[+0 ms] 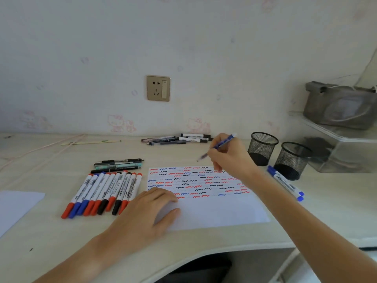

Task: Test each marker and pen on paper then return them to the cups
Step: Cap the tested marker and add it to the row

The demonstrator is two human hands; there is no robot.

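A white sheet of paper (220, 211) lies on the desk, its upper half filled with red, blue and black squiggles. My right hand (228, 156) grips a blue pen (221, 145), tip held just above the paper's far edge. My left hand (146, 213) rests flat on the paper's left edge. Two black mesh cups (263, 149), (291, 160) stand at the right and look empty. Several capped markers (104, 193) lie in a row left of the paper, with several pens (118, 165) behind them. Two blue markers (285, 182) lie beside the cups.
Another bunch of pens and markers (179, 138) lies near the wall. A second white sheet (16, 207) sits at the far left. A clear shelf (342, 144) with a grey pouch (340, 107) stands at the right. A wall socket (158, 88) is above the desk.
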